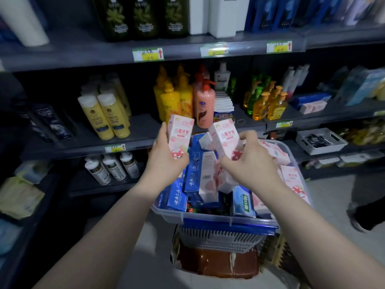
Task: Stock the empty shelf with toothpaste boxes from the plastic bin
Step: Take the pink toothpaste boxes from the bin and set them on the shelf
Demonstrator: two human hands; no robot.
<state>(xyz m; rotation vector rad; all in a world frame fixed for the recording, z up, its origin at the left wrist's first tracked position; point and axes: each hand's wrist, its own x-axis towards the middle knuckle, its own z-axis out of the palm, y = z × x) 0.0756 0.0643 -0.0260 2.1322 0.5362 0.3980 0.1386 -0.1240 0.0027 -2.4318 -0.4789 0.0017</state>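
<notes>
My left hand (164,161) holds a pink toothpaste box (179,134) upright above the clear plastic bin (208,217). My right hand (250,161) grips a second pink toothpaste box (226,138), tilted left, just over the bin's middle. The bin is filled with several blue boxes (194,178) and pink boxes (291,182) lying in a jumble. It rests on a grey basket (218,238) stacked on a brown carton (216,263). The grey shelf (141,130) behind has a bare patch between the yellow bottles and the pump bottles.
Yellow shampoo bottles (104,115) stand left of the bare patch, yellow and pink pump bottles (187,99) right of it. Small white bottles (112,167) fill the shelf below. A white tray (320,140) sits at the right. A person's leg and shoe (362,207) stand on the floor, far right.
</notes>
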